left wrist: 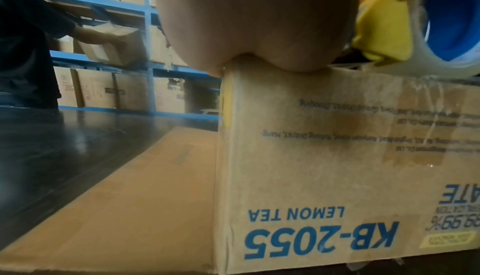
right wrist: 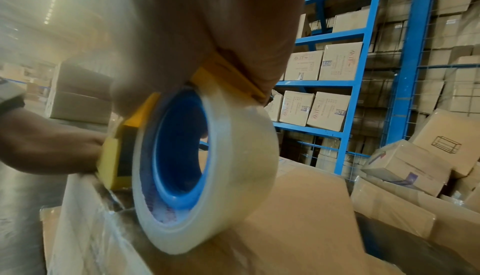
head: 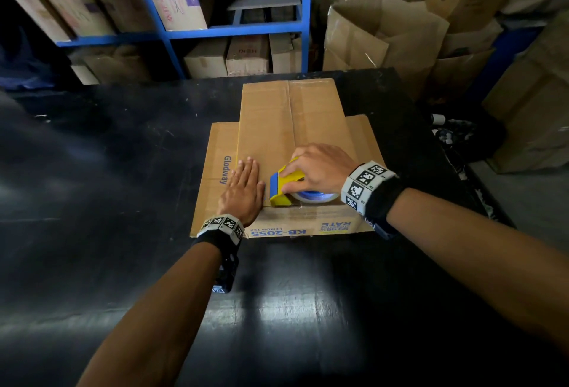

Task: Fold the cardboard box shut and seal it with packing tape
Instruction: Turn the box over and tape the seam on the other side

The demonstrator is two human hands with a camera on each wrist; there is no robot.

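Observation:
A brown cardboard box [head: 292, 127] printed "KB-2055 LEMON TEA" [left wrist: 324, 187] stands on a black table [head: 92, 171], its top flaps folded shut with a centre seam. My left hand [head: 244, 189] lies flat, fingers straight, pressing the top near the front left corner. My right hand [head: 320, 168] grips a yellow and blue tape dispenser [head: 284, 184] carrying a clear tape roll [right wrist: 207, 168], set on the front edge of the box at the seam. Clear tape runs down the front face [left wrist: 428, 119].
A flat cardboard sheet [head: 215, 177] marked "Glodway" lies under the box. Blue shelving [head: 215, 29] full of cartons stands behind the table, and open cartons [head: 385, 35] pile at the right. Another person [left wrist: 28, 53] handles a box at the shelves on the left.

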